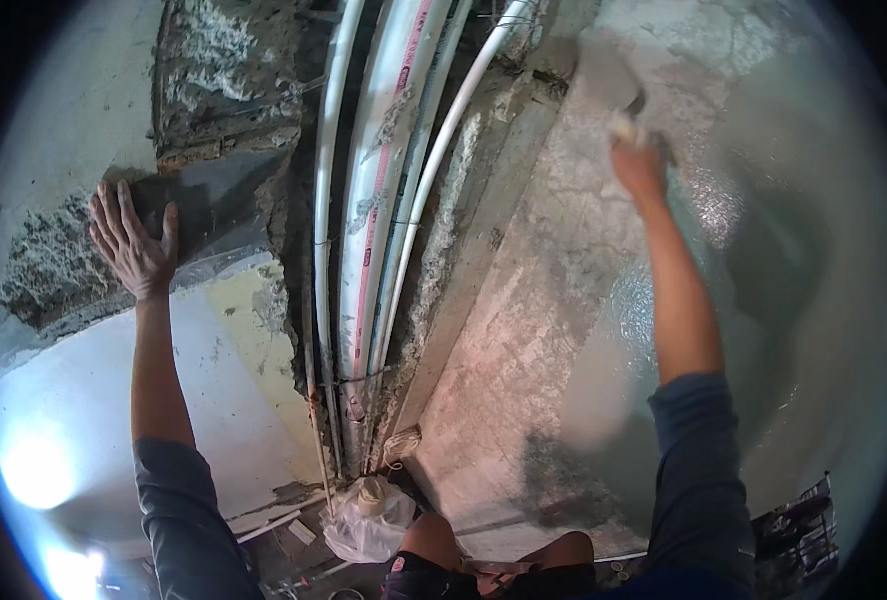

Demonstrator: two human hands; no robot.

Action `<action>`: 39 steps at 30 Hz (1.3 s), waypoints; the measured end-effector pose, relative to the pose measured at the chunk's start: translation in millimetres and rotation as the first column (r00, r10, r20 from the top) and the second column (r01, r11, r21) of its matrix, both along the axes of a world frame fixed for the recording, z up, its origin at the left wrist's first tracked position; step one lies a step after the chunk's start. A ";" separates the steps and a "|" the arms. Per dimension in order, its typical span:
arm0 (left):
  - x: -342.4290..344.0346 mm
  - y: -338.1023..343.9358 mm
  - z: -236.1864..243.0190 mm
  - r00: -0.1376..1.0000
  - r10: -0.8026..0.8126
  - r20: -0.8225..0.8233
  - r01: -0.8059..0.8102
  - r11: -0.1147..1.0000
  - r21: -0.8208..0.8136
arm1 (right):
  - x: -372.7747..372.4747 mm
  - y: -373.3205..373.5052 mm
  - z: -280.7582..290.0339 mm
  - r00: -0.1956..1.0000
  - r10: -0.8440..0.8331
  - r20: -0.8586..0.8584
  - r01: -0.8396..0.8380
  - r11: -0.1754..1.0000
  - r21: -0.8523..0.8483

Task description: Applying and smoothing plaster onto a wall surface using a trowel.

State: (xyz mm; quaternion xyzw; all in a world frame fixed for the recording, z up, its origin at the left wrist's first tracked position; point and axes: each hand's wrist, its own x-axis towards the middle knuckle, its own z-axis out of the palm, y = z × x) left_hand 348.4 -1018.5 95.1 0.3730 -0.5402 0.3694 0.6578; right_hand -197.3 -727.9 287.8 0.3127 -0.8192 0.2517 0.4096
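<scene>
My left hand (135, 242) lies flat with fingers spread against the left wall, at the edge of a smooth dark grey band (225, 200) beside rough, chipped plaster. Farther up on the right, my right hand (642, 165) is closed around the pale handle of a trowel (606, 82). Its blade is blurred and is close to or against the right wall (508, 370); I cannot tell whether it touches. Wet, shiny grey-green plaster (793, 250) covers much of that wall to the right of my forearm, while the part nearer the corner is bare and blotchy.
Several white pipes (363, 220) run up the corner between the walls, tied with wire, among broken masonry. Below stand a clear plastic bag (368, 530) with a tan roll-like thing on it and a coil of cord (401, 446). Bright lamps (38, 468) glare at lower left.
</scene>
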 end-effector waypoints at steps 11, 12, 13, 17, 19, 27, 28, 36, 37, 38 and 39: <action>3.9 -2.9 -7.8 1.000 0.002 -0.023 -0.002 0.999 0.037 | -8.9 -39.5 -24.1 0.970 -0.161 -0.182 0.222 0.892 0.393; 0.9 -2.4 -4.1 1.000 0.004 -0.022 -0.003 0.999 0.034 | -7.9 -31.9 -52.7 0.956 -0.201 -0.215 0.281 0.844 0.457; 3.2 0.1 -1.4 1.000 0.009 -0.013 -0.008 1.000 0.030 | 0.1 -24.2 -75.8 0.941 -0.235 -0.243 0.331 0.789 0.518; 5.2 -3.5 -6.7 1.000 0.009 -0.015 -0.009 1.000 -0.008 | 13.8 16.0 -67.4 0.994 -0.106 0.036 0.063 0.793 0.606; 6.1 -2.7 -4.4 1.000 0.001 -0.009 -0.001 1.000 -0.009 | 26.4 22.6 -45.4 0.992 -0.121 -0.040 0.126 0.883 0.452; 9.0 -0.2 -8.7 1.000 0.015 -0.016 -0.014 1.000 0.012 | 14.2 -42.1 35.2 0.996 -0.010 -0.088 0.000 0.993 -0.122; 2.0 2.4 -1.2 1.000 -0.010 -0.026 0.011 1.000 0.005 | -18.5 -50.0 10.9 0.968 -0.143 -0.206 0.142 0.990 -0.021; 17.1 0.4 -7.1 1.000 0.024 0.016 -0.025 0.998 0.053 | 0.8 -33.0 -2.5 0.995 -0.018 -0.094 0.029 0.993 0.115; 32.8 6.3 -8.1 0.996 0.075 0.042 -0.077 0.996 0.054 | 11.5 -51.2 1.7 0.993 -0.023 -0.117 0.024 1.000 0.012; 48.4 9.7 -12.1 0.987 0.143 0.073 -0.149 0.985 0.090 | 17.3 -78.0 -5.7 0.992 -0.020 -0.128 0.008 0.996 -0.087; 51.0 21.4 -5.7 0.982 0.168 0.089 -0.184 0.957 0.224 | -18.3 -91.6 -10.7 0.984 -0.076 -0.163 0.098 0.987 0.127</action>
